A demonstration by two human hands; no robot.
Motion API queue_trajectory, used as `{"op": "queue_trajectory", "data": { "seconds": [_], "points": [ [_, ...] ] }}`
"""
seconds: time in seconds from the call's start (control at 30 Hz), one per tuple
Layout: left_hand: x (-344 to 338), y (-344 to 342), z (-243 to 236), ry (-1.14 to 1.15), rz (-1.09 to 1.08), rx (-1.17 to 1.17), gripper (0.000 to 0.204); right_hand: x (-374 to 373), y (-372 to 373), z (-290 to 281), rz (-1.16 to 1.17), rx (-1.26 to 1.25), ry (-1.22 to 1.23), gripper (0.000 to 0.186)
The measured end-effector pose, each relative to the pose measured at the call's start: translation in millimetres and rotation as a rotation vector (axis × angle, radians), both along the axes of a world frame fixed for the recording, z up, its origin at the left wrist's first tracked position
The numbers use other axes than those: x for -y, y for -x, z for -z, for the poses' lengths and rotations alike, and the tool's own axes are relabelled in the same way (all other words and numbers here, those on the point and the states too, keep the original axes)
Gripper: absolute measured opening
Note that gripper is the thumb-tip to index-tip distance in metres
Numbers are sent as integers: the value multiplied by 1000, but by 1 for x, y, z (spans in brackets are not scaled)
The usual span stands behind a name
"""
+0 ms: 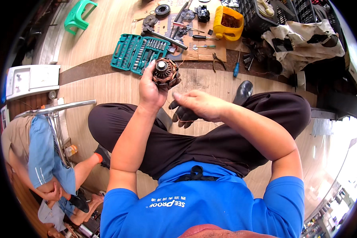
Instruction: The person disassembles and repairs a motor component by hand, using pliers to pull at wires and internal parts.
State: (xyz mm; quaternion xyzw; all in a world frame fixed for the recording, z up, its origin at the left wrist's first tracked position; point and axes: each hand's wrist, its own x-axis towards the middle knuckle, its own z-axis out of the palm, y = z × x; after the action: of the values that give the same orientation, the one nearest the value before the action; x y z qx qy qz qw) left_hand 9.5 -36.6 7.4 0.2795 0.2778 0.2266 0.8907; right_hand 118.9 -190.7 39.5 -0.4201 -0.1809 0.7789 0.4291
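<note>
A motor armature (166, 73) with copper windings and a pale round shaft end at its centre is gripped in my left hand (152, 89). My left thumb lies along its side and dark fingertips show beneath it. Just below and to the right is my right hand (194, 106), apart from the armature. Its blackened fingers are loosely bent and spread, with the thumb above them. A thin copper-coloured strand seems to pass by these fingers, but I cannot tell whether they touch it. Beyond the armature lies an opened green socket set case (125, 51).
Cardboard (214, 54) on the floor holds screwdrivers, pliers (218, 61) and metal parts. A cut yellow jug (229, 23) contains copper scraps. Black crates (261, 23) stand far right, a green stool (78, 18) far left. Another person sits at left beside a metal rail (63, 106).
</note>
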Motion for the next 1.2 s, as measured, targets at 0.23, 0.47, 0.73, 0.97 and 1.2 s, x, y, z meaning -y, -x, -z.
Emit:
{"op": "queue_trajectory", "data": {
  "seconds": [0.23,0.47,0.73,0.97,1.2],
  "points": [
    [7,0,-4,50,-23,-4,46,-11,15,8,-94,26,-48,40],
    [-5,8,-11,172,29,71,53,-17,-4,16,-390,627,-104,22],
    [-22,14,-24,159,85,11,49,-14,-97,2,63,1207,59,20],
    [-24,8,-7,-7,-141,-94,44,17,-95,-88,66,1101,-378,20],
    [-33,6,-10,59,-227,-29,45,35,-3,-58,-742,920,-670,18]
  ]
}}
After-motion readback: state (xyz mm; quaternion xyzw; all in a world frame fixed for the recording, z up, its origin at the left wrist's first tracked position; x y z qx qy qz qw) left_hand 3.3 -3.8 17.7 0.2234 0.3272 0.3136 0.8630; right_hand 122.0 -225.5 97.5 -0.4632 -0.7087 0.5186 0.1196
